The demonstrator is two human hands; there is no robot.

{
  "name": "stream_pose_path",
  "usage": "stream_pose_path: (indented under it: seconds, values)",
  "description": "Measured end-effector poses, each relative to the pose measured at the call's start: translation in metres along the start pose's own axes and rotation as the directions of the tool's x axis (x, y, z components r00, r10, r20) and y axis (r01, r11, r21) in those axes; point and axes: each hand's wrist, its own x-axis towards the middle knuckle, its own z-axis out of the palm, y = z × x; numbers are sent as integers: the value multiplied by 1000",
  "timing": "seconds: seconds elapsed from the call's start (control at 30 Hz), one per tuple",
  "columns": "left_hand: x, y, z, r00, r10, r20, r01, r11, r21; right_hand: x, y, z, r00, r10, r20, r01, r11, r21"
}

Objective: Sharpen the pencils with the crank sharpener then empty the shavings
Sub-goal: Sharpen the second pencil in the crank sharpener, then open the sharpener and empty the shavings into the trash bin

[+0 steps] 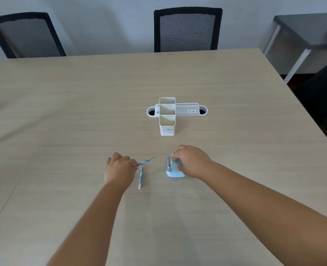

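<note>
The white holder (167, 120) at the centre of the frame carries small grey print on its near face, too small to read. It has three open compartments; nothing shows in them. Behind it a white cable tray (185, 110) is set in the desk (62, 112), with dark oval holes at each end; the holder hides its left part.

Lower centre, the left hand (118, 169) is closed on a blue patterned pencil (145, 161), its dark tip pointing to the upper right; the fingers cover the pencil's back end. A second pencil (140, 177) lies on the desk just below it, running toward the bottom of the frame, its top end at or under the held one; whether they touch cannot be told.

Right of the pencils, the right hand (190, 162) is clamped over the pale blue sharpener (173, 168), which stands on the desk. The hand covers its right side and any crank; a clear front part shows at the left.

Two dark mesh chairs (187, 29) stand past the desk's far edge. At the upper right a grey side table (301, 25) is cut off by the frame, with something blurred on it.
</note>
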Motion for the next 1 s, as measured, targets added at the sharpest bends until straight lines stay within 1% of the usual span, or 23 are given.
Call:
stream_pose_path:
  seconds: [0.1,0.17,0.2,0.27,0.4,0.53,0.67,0.83,1.0]
  values:
    - [-19,3,-5,974,-194,115,210,965,-154,-2,0,1,1000,-5,-17,6,1000,12]
    - [-33,17,-4,936,-300,184,342,899,-274,-4,-1,1,999,-9,-31,10,1000,24]
    - [-38,24,-1,916,-340,214,394,867,-306,-5,-1,2,999,-11,-39,12,999,30]
    - [-46,34,6,889,-384,248,448,841,-303,-7,-2,2,999,-14,-47,16,999,30]
    - [-49,44,18,857,-437,271,509,799,-321,-8,-4,2,999,-17,-47,17,1000,-3]
    - [-45,45,24,863,-440,248,505,765,-399,-9,-5,1,999,-19,-42,18,1000,-25]
    - [-41,41,28,832,-479,280,553,681,-480,-8,-5,-1,999,-17,-31,16,999,-36]
    - [-39,42,32,811,-506,294,569,566,-596,-7,-6,-2,1000,-18,-22,17,999,-40]
    - [-39,40,30,811,-495,313,572,553,-606,-7,-4,-2,1000,-16,-23,15,999,-49]
